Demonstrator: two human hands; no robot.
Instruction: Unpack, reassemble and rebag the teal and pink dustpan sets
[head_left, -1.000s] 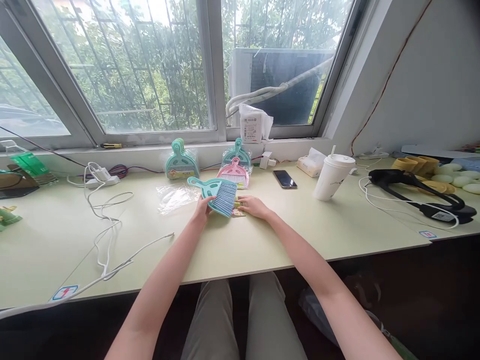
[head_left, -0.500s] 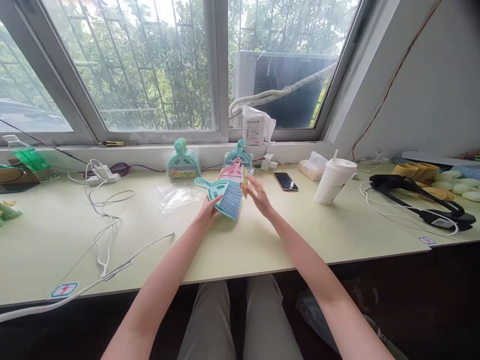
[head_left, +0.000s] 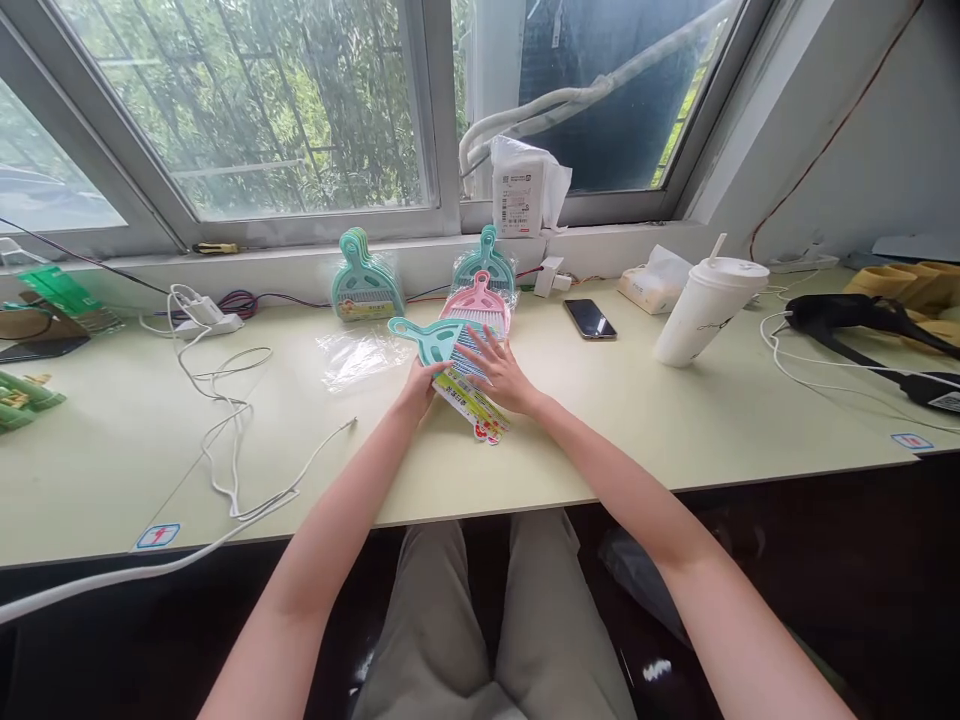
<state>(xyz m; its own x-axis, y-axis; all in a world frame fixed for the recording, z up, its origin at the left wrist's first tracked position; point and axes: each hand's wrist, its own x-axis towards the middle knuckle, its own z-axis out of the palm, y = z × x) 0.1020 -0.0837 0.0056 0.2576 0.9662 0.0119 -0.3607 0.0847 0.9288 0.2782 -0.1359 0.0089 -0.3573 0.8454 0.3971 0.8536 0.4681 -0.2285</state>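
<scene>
Grips the teal plastic dustpan (head_left: 430,346) with its blue-bristled brush (head_left: 460,362) in the curled left hand (head_left: 420,386), over the pale yellow desk (head_left: 660,420); spreads the open right hand (head_left: 502,376) across the brush, beside the yellow-green printed card label (head_left: 462,394).

The front dustpan (head_left: 433,347) is left of the phone (head_left: 590,319).

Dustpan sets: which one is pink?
The pink set, between the held set and a bluish-green one farther back. It alone is pink; the others are bluish green.
</scene>
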